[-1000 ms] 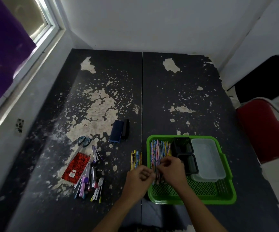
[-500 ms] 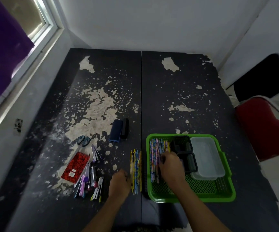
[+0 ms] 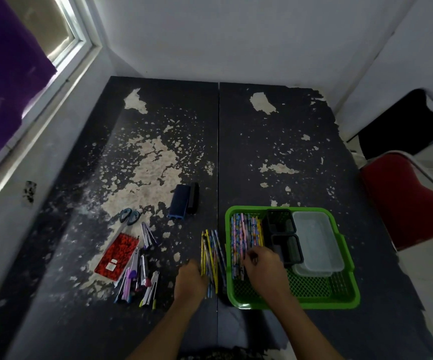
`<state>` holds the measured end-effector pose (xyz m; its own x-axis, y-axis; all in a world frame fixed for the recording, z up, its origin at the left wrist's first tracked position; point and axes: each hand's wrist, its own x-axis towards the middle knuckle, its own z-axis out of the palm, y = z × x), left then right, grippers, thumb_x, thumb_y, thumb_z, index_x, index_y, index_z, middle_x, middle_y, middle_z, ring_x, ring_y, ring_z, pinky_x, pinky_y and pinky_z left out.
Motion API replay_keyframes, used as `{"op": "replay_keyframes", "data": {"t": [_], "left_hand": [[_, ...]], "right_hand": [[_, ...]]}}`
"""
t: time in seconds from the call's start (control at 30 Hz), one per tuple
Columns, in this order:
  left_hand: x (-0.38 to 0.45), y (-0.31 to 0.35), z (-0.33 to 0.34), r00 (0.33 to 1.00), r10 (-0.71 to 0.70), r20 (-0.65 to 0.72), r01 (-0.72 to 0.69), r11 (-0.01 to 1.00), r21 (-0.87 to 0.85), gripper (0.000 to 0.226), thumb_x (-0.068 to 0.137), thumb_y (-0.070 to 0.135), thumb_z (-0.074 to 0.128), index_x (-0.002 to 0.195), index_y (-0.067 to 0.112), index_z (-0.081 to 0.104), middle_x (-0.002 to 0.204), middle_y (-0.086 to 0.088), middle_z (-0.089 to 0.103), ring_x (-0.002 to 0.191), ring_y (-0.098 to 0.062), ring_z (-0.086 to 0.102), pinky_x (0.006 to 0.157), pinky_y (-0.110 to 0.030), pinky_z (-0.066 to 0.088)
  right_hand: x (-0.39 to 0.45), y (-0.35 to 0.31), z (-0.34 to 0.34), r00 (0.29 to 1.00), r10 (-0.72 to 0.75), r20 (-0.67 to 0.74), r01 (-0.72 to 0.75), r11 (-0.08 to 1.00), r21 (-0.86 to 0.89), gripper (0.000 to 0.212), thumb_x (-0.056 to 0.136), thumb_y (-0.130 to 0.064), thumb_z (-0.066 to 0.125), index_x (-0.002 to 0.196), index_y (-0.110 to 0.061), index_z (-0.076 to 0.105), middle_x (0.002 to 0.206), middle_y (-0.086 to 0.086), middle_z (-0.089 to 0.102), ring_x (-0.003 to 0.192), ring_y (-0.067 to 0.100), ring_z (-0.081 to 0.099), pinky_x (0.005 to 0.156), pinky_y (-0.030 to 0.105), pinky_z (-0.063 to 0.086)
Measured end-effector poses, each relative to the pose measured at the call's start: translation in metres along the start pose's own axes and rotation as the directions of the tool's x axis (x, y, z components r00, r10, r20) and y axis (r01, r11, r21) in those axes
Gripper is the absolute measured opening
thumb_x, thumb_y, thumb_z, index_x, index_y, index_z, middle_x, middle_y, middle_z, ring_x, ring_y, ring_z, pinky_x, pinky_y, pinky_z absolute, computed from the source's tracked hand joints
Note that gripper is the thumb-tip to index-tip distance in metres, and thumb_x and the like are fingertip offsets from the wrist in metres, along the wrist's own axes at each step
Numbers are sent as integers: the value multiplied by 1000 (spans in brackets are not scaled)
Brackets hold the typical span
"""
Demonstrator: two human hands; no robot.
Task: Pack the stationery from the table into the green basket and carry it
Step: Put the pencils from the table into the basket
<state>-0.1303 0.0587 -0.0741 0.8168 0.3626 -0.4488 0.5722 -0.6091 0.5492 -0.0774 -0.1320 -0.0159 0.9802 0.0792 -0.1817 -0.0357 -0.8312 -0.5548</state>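
Note:
The green basket (image 3: 350,284) stands on the black table, right of the middle seam. A row of patterned pencils (image 3: 244,235) lies along its left side. My right hand (image 3: 264,267) is inside the basket, its fingers curled over the near ends of those pencils. Just left of the basket, a loose bunch of pencils (image 3: 211,249) lies on the table, slightly fanned. My left hand (image 3: 190,278) grips that bunch at its near end. Farther left lie a red notebook (image 3: 118,254), several pens (image 3: 137,279), small scissors (image 3: 129,216) and a blue and black block (image 3: 181,201).
Two black mesh holders (image 3: 283,229) and stacked clear plastic tubs (image 3: 316,242) fill the basket's middle and right. A red chair (image 3: 405,201) stands by the table's right edge, with a black chair (image 3: 405,120) behind it. A window wall runs along the left.
My left hand left the basket, moved to the loose pencils on the table and closed on them. My right hand stayed on the pencils in the basket.

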Motion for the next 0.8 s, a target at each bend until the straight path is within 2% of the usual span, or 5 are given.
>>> {"op": "replay_keyframes", "data": {"t": [0.2, 0.37, 0.53, 0.67, 0.8], "left_hand": [[1, 3, 3, 999, -35, 19, 36, 999, -22, 2, 92, 7, 58, 89, 7, 58, 83, -3, 60, 74, -19, 60, 64, -30, 46], [3, 1, 1, 997, -75, 7, 76, 993, -95, 8, 90, 4, 56, 84, 1, 60, 83, -9, 61, 70, -16, 57, 62, -38, 49], [-10, 39, -22, 995, 58, -82, -81, 944, -320, 8, 90, 11, 68, 95, 13, 62, 86, 2, 64, 75, -10, 62, 62, -18, 48], [-23, 83, -27, 974, 225, -3, -205, 887, -414, 12, 88, 12, 71, 93, 21, 67, 80, 6, 69, 70, -2, 65, 63, -17, 53], [-30, 97, -19, 952, 306, 18, -270, 866, -420, 14, 86, 8, 71, 92, 21, 70, 74, 5, 69, 65, 1, 64, 62, -18, 52]], "right_hand": [[-12, 1, -8, 999, 35, 2, -35, 996, 88, 12, 90, -27, 68, 81, -20, 69, 69, -8, 65, 57, 3, 59, 52, 23, 45], [-13, -4, -14, 999, 43, 1, -43, 990, 131, 9, 91, -25, 67, 85, -21, 72, 77, -9, 69, 63, 3, 63, 61, 32, 57], [-5, -15, -18, 1000, 13, 10, -15, 968, 252, 10, 95, -28, 65, 98, -23, 72, 80, -11, 69, 68, 2, 65, 69, 36, 60], [9, -31, -21, 998, 38, 59, -59, 905, 421, 40, 93, -31, 68, 132, -29, 56, 86, -5, 69, 77, 5, 67, 71, 26, 56], [14, -35, -23, 997, 75, -27, -58, 920, 388, 36, 92, -20, 69, 128, -19, 63, 77, -9, 69, 70, -1, 66, 62, 14, 49]]}}
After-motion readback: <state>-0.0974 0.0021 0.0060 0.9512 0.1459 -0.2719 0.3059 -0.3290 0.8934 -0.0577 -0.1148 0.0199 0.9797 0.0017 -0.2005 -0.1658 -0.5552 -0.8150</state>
